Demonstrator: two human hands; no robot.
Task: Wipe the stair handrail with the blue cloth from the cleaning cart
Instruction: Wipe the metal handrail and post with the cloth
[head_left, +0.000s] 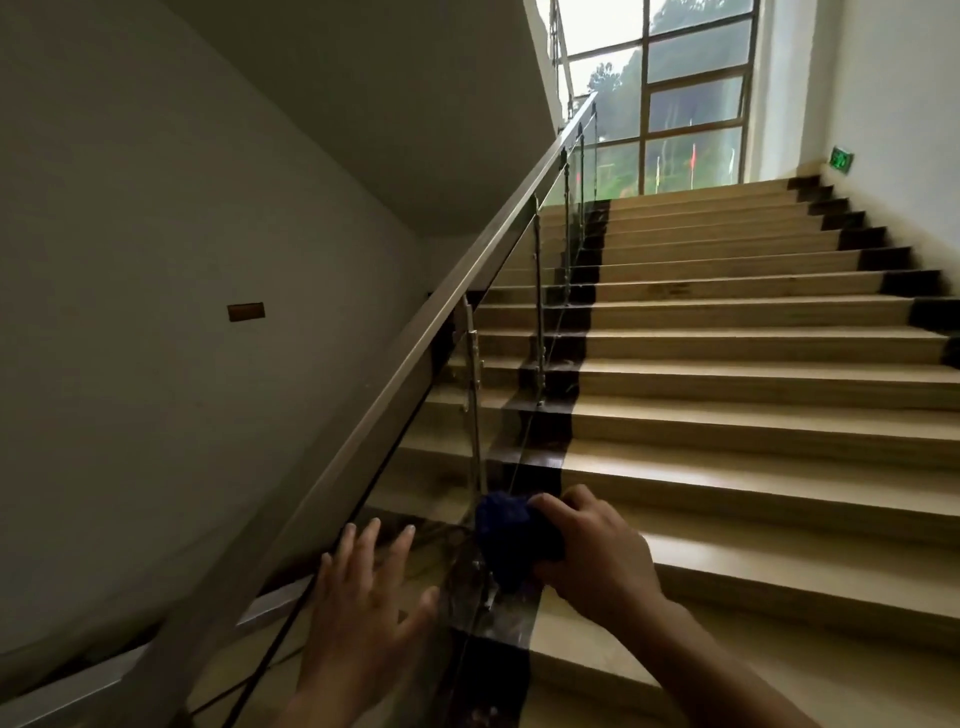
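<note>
Stairwell, seen from the foot of a flight going up.

- Brushed-metal stair handrail (415, 338) climbs from lower left to upper centre and tops a clear glass balustrade panel (498, 332) held by slim metal posts (538, 301).
- Dark blue bunched cloth (506, 535) is low in the view, right of the rail and below its line, in front of the glass. It is off the rail; whether it touches the glass I cannot tell.
- Right hand (597, 556) holds the cloth. Its fingers (550, 501) curl over the top of the bundle and the thumb side is tucked beneath. The forearm comes in from the lower right.
- Left hand (363, 597) holds nothing. Its fingers (363, 540) are straight and spread, with the back of the hand to the camera, and it is raised toward the lower stretch of rail and glass. The fingertips lie near the rail's edge; contact is unclear.
- The two hands are near each other but apart, with the cloth between them.
- Beige stone stairs (753, 395) have a dark strip along each side.
- Tall framed window (691, 104) stands at the upper landing, bright, with greenery beyond.
- Green lit sign (841, 157) is low on the right wall.
- Small brown rectangular plate (245, 311) is on the grey left wall.
</note>
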